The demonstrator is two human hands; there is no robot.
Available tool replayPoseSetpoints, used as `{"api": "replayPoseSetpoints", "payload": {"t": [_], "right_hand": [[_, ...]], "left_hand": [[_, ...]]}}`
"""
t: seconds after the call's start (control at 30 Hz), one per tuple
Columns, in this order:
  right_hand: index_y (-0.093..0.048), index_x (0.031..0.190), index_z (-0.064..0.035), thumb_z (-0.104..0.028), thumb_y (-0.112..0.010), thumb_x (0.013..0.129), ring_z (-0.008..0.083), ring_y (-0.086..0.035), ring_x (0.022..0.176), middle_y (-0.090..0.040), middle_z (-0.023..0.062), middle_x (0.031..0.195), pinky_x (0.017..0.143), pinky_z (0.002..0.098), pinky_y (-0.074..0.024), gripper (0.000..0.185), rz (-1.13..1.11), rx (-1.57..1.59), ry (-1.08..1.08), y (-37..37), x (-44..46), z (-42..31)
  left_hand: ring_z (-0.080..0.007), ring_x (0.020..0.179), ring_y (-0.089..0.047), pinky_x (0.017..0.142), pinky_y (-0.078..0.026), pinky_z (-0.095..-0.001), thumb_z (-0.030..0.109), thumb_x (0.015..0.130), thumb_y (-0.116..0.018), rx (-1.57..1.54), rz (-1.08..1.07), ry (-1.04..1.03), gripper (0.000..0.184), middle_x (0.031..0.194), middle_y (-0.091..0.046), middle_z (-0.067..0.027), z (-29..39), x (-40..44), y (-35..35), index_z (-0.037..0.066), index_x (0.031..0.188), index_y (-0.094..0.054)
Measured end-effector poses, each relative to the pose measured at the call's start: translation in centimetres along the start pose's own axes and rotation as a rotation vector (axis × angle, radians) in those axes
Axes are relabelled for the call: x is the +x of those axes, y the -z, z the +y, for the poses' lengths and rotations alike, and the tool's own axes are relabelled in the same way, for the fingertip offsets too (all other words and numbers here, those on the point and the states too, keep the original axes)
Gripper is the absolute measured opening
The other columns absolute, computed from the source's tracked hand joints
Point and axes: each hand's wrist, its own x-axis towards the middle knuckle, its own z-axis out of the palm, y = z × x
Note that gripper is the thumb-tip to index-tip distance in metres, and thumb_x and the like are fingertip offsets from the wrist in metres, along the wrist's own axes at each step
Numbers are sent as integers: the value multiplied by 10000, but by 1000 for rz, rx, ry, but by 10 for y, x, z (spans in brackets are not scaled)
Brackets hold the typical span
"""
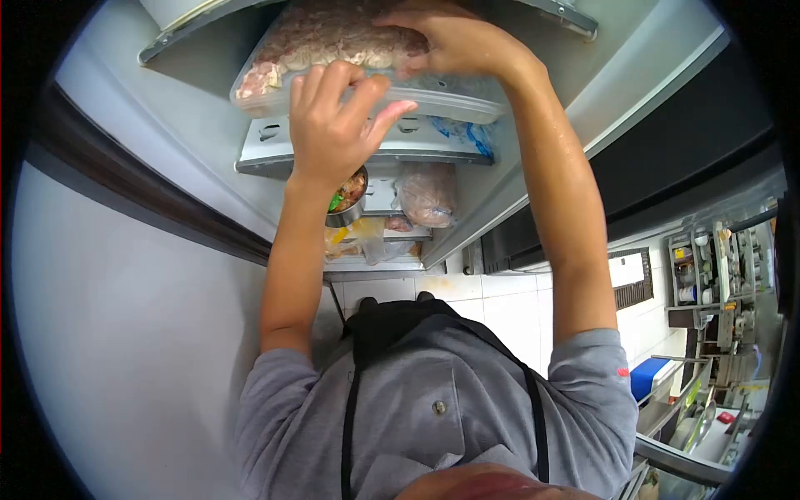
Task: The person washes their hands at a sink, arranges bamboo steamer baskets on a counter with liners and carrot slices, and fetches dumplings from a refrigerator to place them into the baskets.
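A clear plastic tub (pixel 467 108) of raw meat pieces (pixel 333 52) sits on an upper shelf in an upright fridge or freezer. My left hand (pixel 337 121) is at the tub's front rim, fingers bent and a little apart, thumb stretched out to the side. Over the meat, at the tub's right part, is my right hand (pixel 462 42); its thumb and fingers are spread and slightly blurred. Whether its hidden fingertips touch the meat I cannot tell. Below my left wrist, partly covered by it, stands a round metal container (pixel 348 200) with food and something green.
Lower shelves carry a bagged pale pink lump (pixel 427 196), blue plastic (pixel 467 133) and yellowish bags (pixel 358 233). An open door (pixel 142 333) stands at left. White floor tiles (pixel 508 312) lie below; a loaded rack (pixel 704 275) stands at right.
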Motion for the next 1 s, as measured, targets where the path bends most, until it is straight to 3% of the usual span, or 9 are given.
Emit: {"api": "replayPoseSetpoints", "payload": {"t": [0.2,0.27,0.37,0.43,0.47,0.53,0.63,0.87,1.0], "right_hand": [[-596,1261,-85,-344,-739,776,348,-587,1119,-613,184,1224,970,414,-467,569,-112,-248,-38,2,-4,-8],[-682,1070,-24,-323,-628,863,408,-602,1026,-649,231,1092,895,460,-467,368,25,-321,74,5,-2,-9],[-646,1183,-72,-317,-747,765,344,-626,1040,-653,191,1122,899,401,-502,495,31,-426,62,5,-5,-7],[-670,1097,-46,-319,-694,809,375,-621,1014,-656,214,1083,884,434,-490,397,77,-389,52,9,-8,-8],[-694,1010,-21,-321,-641,852,406,-617,987,-659,236,1044,870,466,-479,343,122,-347,36,11,-10,-11],[-696,990,-25,-320,-640,854,404,-622,975,-661,236,1031,865,467,-482,330,46,-326,-94,14,-11,-10],[-691,984,-32,-310,-642,855,399,-626,967,-661,237,1027,859,471,-485,310,5,-261,-241,18,-18,-12],[-650,1114,-51,-276,-623,861,407,-616,1013,-657,229,1073,885,473,-487,340,199,-314,-203,26,-47,-34],[-660,1112,-49,-273,-611,864,404,-608,1045,-655,225,1104,896,473,-487,338,-8,-366,-321,27,-36,-10]], "left_hand": [[-283,927,-608,788,-459,-378,353,790,-756,-92,-611,261,364,1003,-644,-106,-29,66,31,33,945,-681],[-303,971,-622,815,-478,-378,354,826,-723,-79,-838,280,380,1071,-659,-132,-58,76,7,18,997,-680],[-336,955,-638,820,-498,-378,346,836,-698,-173,-764,-22,431,1119,-666,-154,-65,79,-18,28,1122,-649],[-296,890,-660,812,-520,-348,301,872,-679,-55,-826,-286,441,1040,-678,-172,-52,94,-30,10,1196,-602],[-296,890,-660,812,-520,-348,301,872,-679,-60,-832,-293,441,1040,-678,-172,-41,109,-24,10,1196,-602],[-365,1015,-622,923,-474,-448,445,796,-660,-83,-1237,-35,509,1106,-656,-217,-18,138,-6,54,1121,-669],[-361,1018,-633,908,-483,-453,465,804,-634,5,-931,-369,523,1091,-668,-207,-39,118,-35,42,1110,-661],[-372,1086,-604,958,-465,-452,468,847,-588,231,-1088,-240,523,1155,-646,-204,-42,109,-46,55,1165,-633],[-358,1198,-541,1022,-420,-442,453,896,-544,154,-1106,-182,546,1268,-585,-206,-52,100,-53,48,1262,-569]]}}
